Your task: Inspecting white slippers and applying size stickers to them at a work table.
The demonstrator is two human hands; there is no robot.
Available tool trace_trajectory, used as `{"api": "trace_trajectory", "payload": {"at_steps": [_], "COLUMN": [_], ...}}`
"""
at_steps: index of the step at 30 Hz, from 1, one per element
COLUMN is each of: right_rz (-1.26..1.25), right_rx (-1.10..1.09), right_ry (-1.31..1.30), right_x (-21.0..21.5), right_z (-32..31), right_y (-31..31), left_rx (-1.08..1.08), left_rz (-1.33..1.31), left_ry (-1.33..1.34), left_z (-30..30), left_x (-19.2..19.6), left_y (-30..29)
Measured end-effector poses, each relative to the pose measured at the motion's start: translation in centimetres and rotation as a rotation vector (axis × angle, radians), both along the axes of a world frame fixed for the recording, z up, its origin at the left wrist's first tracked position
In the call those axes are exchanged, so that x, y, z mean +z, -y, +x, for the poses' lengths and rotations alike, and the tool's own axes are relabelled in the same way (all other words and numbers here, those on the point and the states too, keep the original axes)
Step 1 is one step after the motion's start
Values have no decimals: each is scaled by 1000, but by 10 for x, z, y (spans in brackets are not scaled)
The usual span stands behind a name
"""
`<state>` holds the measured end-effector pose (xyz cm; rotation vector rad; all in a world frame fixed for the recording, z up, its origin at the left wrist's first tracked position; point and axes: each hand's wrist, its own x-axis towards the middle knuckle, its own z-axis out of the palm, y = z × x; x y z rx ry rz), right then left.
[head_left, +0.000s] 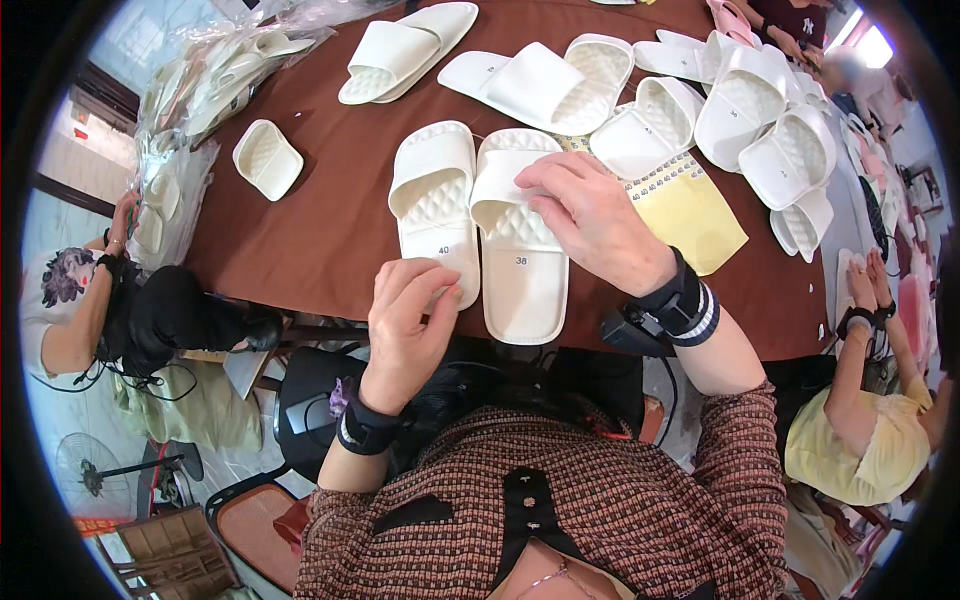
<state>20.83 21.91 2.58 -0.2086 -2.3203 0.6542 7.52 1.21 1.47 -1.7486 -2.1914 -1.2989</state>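
Observation:
Two white slide slippers lie side by side before me, heels toward me. Each bears a small dark-printed size mark on its footbed. At the heel of the left slipper [432, 170], my left hand [405, 320] is closed, thumb and forefinger curled together; whatever is between them is too small to tell. My right hand [605, 225] grips the strap of the right slipper [524, 300], with fingers on top and the thumb by its opening. Under that forearm's far side lies a yellow sticker sheet [695, 225] with rows of small printed labels.
A brown-covered table [330, 230] carries more white slippers [535, 85] at the back and a pile [745, 105] at right. One small slipper [268, 160] sits alone at left, near plastic-bagged slippers [225, 85]. Other people work at both sides.

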Motion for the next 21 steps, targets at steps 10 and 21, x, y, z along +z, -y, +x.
{"api": "trace_trajectory", "payload": {"at_steps": [10, 21], "right_rz": [8, 14], "right_rx": [55, 69], "right_ry": [-15, -22], "right_x": [-11, -14], "right_z": [3, 7], "right_y": [-5, -4], "left_rx": [-113, -86], "left_rz": [-118, -262], "left_ry": [-53, -37], "left_z": [15, 18], "left_x": [-2, 5], "left_y": [-46, -56]}}
